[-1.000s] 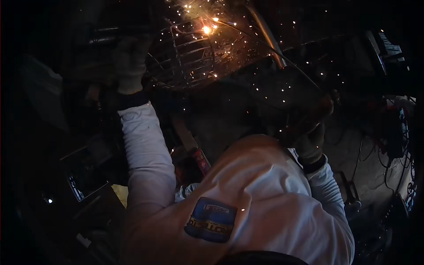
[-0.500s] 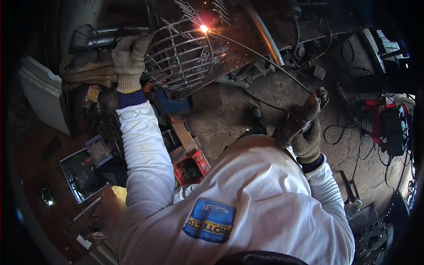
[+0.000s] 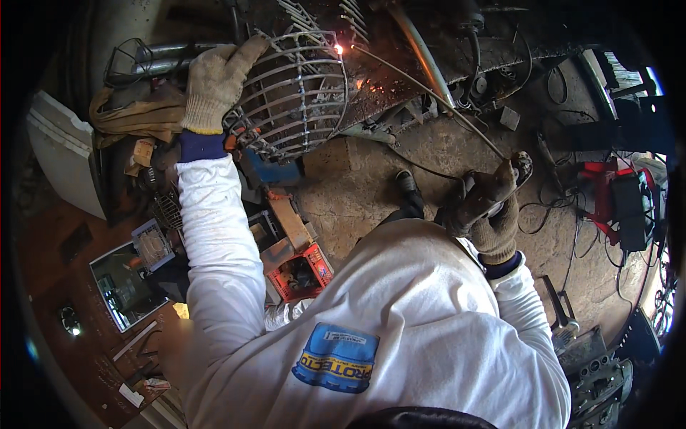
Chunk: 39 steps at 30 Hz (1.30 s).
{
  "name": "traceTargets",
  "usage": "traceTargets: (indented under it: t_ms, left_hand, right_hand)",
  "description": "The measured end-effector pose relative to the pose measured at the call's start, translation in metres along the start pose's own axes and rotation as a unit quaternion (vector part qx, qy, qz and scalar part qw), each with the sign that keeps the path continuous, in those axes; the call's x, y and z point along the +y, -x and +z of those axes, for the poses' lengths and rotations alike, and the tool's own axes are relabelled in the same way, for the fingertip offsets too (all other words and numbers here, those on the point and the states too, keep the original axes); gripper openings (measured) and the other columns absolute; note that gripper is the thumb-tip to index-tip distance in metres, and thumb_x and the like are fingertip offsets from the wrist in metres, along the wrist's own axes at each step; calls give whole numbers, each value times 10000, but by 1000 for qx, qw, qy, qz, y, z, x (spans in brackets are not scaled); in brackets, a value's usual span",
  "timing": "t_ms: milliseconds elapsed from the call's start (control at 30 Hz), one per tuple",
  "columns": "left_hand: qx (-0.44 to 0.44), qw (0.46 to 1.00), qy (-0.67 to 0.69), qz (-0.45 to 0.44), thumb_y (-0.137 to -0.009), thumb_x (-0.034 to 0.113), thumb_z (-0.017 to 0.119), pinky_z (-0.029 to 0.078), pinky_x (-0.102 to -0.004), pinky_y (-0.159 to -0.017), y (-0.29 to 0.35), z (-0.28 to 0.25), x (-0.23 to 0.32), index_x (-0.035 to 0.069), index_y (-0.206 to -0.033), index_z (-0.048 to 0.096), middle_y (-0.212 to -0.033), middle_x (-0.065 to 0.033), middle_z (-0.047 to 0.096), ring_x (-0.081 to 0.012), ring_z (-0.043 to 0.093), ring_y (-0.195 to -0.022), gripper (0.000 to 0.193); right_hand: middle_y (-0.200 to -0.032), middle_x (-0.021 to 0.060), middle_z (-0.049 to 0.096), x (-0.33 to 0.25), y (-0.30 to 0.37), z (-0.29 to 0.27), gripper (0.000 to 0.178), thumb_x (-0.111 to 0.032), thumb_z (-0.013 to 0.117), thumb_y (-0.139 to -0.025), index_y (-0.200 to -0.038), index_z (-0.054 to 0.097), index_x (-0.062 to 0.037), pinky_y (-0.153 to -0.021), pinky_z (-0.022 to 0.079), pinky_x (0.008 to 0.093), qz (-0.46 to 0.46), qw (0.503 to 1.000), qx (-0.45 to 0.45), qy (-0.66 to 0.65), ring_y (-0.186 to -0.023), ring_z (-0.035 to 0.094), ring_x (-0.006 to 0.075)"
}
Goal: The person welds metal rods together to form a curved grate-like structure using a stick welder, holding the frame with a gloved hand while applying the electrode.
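Observation:
My left hand [image 3: 218, 86], in a knitted work glove, is closed at the left edge of a curved basket of metal rods [image 3: 300, 89]; its fingertips are partly hidden. The basket rests on a dark metal workbench [image 3: 389, 79]. In my gloved right hand [image 3: 498, 232], near my waist, is a dark welding electrode holder [image 3: 489, 189]. From it a long, thin welding rod [image 3: 429, 93] reaches up and left toward the basket. The rod's tip is slightly apart from a small glowing spot [image 3: 339, 49] at the basket's upper right corner. Orange sparks lie on the bench below it.
A thick metal pipe [image 3: 421, 57] crosses the bench edge. On the left stand a red plastic crate [image 3: 300, 275] and a brown table [image 3: 68, 286]. Cables trail over the concrete floor [image 3: 343, 207] on the right, near a red and black machine [image 3: 618, 200].
The bright arc has shrunk to a small glow, and the rod tip has come away from the basket. The basket has shifted slightly, and my left hand has turned and moved slightly right at its edge.

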<state>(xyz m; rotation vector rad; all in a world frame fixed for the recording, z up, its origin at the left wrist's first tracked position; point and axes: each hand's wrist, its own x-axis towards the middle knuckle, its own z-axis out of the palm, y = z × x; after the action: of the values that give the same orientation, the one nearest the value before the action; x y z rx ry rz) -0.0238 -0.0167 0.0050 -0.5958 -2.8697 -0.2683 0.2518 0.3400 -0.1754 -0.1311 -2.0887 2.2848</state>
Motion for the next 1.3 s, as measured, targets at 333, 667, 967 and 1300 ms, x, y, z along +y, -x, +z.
traceTargets:
  t_ms: [333,667,967,1300]
  left_hand:
    - [-122,990,-61,-27,-948,369,571,478,-354,-605,-8,24,-11,152,-1050,726,-639,-86,587,-223,575,-593,286]
    - [-183,970,-18,-162,-797,779,529,463,-356,-552,-14,36,21,46,-792,707,-499,-16,411,-134,485,-479,754]
    - [-266,949,-27,-164,-768,826,481,486,-466,-843,-24,22,36,56,-1001,730,-742,-132,626,-262,650,-829,842]
    - [-173,969,-150,92,-936,609,465,521,-415,-879,-9,36,9,148,-1169,672,-883,-148,668,-272,664,-892,556]
  right_hand:
    - [-1034,119,658,2,1,-4,617,-283,735,-757,-1248,527,27,-821,511,315,-48,993,20,102,-926,654,218]
    - [-1032,76,629,15,14,-14,644,-353,738,-807,-1271,494,20,-791,500,302,0,995,17,101,-877,625,165]
    - [-890,133,675,5,2,-2,392,-194,728,-754,-1061,601,14,-704,534,322,-85,979,10,184,-793,690,250]
    - [-891,127,681,5,-4,6,445,-211,743,-740,-1094,591,13,-704,531,312,-95,981,22,169,-782,688,221]
